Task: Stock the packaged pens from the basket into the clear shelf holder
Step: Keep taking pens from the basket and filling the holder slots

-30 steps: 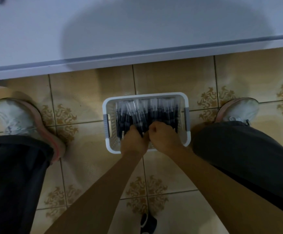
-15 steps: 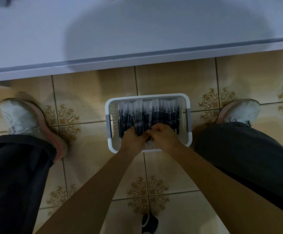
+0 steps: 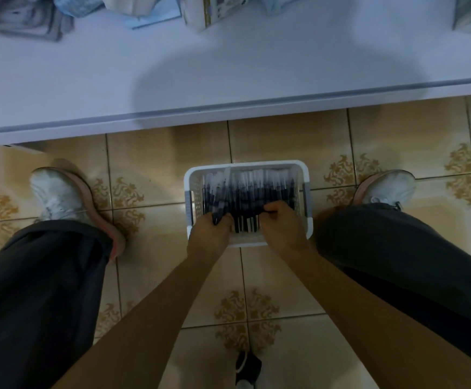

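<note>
A white perforated basket (image 3: 304, 175) stands on the tiled floor between my feet, filled with a row of dark pens in clear sleeves (image 3: 256, 189). My left hand (image 3: 209, 234) grips a small bunch of these packaged pens at the basket's near left. My right hand (image 3: 280, 223) curls its fingers round the pens at the near right. The two hands are a little apart, with pen ends showing between them. No clear shelf holder is in view.
A white shelf board (image 3: 228, 80) runs across the top, carrying blurred packaged goods (image 3: 214, 9) along its far edge. My white shoes (image 3: 60, 197) and dark trouser legs (image 3: 397, 248) flank the basket. A small black and white object (image 3: 247, 366) lies on the floor below.
My hands have moved apart, the left sliding left with a bunch of pens, the right staying on the right part of the row. The view has tilted up, showing goods on the shelf.
</note>
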The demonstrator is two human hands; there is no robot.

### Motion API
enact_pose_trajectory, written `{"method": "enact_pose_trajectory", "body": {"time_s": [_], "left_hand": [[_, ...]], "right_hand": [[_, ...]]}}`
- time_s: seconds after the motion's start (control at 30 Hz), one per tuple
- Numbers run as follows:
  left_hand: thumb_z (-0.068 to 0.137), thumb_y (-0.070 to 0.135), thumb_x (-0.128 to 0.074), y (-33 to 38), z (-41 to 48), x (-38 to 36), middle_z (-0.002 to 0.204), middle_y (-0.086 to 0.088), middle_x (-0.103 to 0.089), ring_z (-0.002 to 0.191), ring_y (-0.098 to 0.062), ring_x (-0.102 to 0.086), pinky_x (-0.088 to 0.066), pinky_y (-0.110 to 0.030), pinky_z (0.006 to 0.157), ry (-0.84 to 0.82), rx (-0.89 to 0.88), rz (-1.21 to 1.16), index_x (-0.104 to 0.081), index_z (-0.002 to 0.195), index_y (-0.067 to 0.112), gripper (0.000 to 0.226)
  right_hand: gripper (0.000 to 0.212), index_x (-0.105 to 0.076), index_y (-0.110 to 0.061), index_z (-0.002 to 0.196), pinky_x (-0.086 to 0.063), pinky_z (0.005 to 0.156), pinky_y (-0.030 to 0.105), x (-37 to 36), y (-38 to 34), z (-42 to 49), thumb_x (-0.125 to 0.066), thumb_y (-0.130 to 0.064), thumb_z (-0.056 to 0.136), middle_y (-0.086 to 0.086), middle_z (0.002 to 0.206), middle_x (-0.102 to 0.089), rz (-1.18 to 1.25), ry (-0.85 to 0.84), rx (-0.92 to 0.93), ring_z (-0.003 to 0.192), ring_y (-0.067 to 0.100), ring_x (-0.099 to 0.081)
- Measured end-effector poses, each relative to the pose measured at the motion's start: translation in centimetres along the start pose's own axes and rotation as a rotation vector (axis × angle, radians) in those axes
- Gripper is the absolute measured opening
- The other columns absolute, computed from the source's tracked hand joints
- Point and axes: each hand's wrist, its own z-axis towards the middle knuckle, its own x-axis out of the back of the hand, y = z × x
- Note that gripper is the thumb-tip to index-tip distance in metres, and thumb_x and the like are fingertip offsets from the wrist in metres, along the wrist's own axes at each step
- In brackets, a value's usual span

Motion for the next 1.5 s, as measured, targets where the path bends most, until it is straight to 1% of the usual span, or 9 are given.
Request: {"method": "enact_pose_trajectory", "body": {"time_s": [0.2,0.4,0.53,0.6,0.77,0.97,1.17,1.4,1.5], "left_hand": [[0.097,0.029,-0.051,3.4,-5.8,2.2,0.065,0.002,-0.058,0.052,-0.01,-0.053,-0.045,-0.025,0.053,-0.436,-0.025,-0.366,-0.06,0.081,0.016,0.022],[0.081,0.032,-0.062,6.8,-10.8,5.0,0.053,0.005,-0.038,0.039,-0.005,-0.029,-0.022,-0.016,0.036,-0.752,-0.056,-0.372,-0.048,0.075,0.014,0.023],[0.077,0.035,-0.064,9.8,-14.5,7.7,0.07,0.0,-0.059,0.051,-0.005,-0.048,-0.041,-0.015,0.044,-0.706,-0.037,-0.52,-0.062,0.091,0.012,0.027],[0.082,0.046,-0.058,11.6,-16.7,9.3,0.092,-0.009,-0.069,0.073,-0.015,-0.064,-0.057,-0.023,0.062,-0.682,0.0,-0.726,-0.067,0.107,0.008,0.046],[0.09,0.061,-0.042,16.1,-22.0,11.9,0.119,-0.019,-0.065,0.113,-0.031,-0.061,-0.043,-0.045,0.105,-0.531,0.089,-1.18,-0.055,0.127,0.004,0.07],[0.094,0.062,-0.031,21.0,-26.1,15.4,0.121,-0.02,-0.064,0.117,-0.031,-0.059,-0.04,-0.045,0.107,-0.547,-0.023,-1.17,-0.054,0.129,0.003,0.073],[0.081,0.077,-0.026,22.7,-30.0,20.5,0.126,-0.021,-0.061,0.117,-0.035,-0.059,-0.041,-0.046,0.106,-0.72,-0.225,-0.927,-0.055,0.129,0.008,0.089],[0.081,0.076,-0.034,24.3,-32.8,24.5,0.127,-0.021,-0.06,0.124,-0.033,-0.053,-0.031,-0.043,0.113,-0.653,-0.327,-1.151,-0.054,0.129,0.005,0.089],[0.082,0.076,-0.033,24.7,-33.7,25.8,0.128,-0.02,-0.059,0.124,-0.032,-0.054,-0.032,-0.042,0.112,-0.719,-0.42,-1.044,-0.056,0.128,0.006,0.087]], "right_hand": [[0.036,-0.067,-0.016,0.083,-0.052,0.073,0.024,1.9,-3.0,-4.0,-0.053,-0.048,0.092,0.002,0.08,-0.069,0.372,-0.094,0.074,0.081,0.014,-0.066],[0.031,-0.067,-0.005,0.107,-0.058,0.083,0.033,5.6,-8.6,-6.8,-0.068,-0.026,0.085,0.014,0.106,-0.072,0.801,-0.4,0.027,0.099,0.024,-0.069],[0.02,-0.065,-0.007,0.104,-0.054,0.091,0.042,8.7,-12.9,-10.6,-0.058,-0.022,0.094,0.014,0.102,-0.073,0.725,-0.485,0.116,0.1,0.026,-0.069],[0.02,-0.062,-0.005,0.108,-0.054,0.09,0.04,10.7,-15.4,-12.7,-0.054,-0.019,0.095,0.017,0.104,-0.071,0.738,-0.47,0.184,0.101,0.028,-0.068],[0.01,-0.057,-0.004,0.101,-0.058,0.083,0.034,14.1,-20.8,-18.0,-0.049,-0.007,0.097,0.016,0.092,-0.071,0.934,-0.422,0.369,0.086,0.026,-0.071],[0.014,-0.06,-0.004,0.099,-0.055,0.091,0.037,15.7,-25.6,-22.6,-0.047,-0.002,0.094,0.016,0.093,-0.07,0.975,-0.48,0.504,0.089,0.028,-0.069],[0.015,-0.064,-0.008,0.103,-0.051,0.096,0.038,18.0,-30.1,-26.7,-0.052,-0.008,0.094,0.014,0.104,-0.071,0.611,-0.454,0.747,0.102,0.025,-0.068],[0.016,-0.06,-0.014,0.109,-0.047,0.099,0.055,19.1,-34.2,-30.2,-0.053,-0.015,0.095,0.01,0.107,-0.072,0.426,-0.45,0.886,0.106,0.024,-0.067],[0.013,-0.06,-0.015,0.106,-0.046,0.101,0.047,19.5,-35.4,-31.2,-0.052,-0.016,0.096,0.01,0.106,-0.072,0.413,-0.438,0.914,0.106,0.023,-0.067]]}}
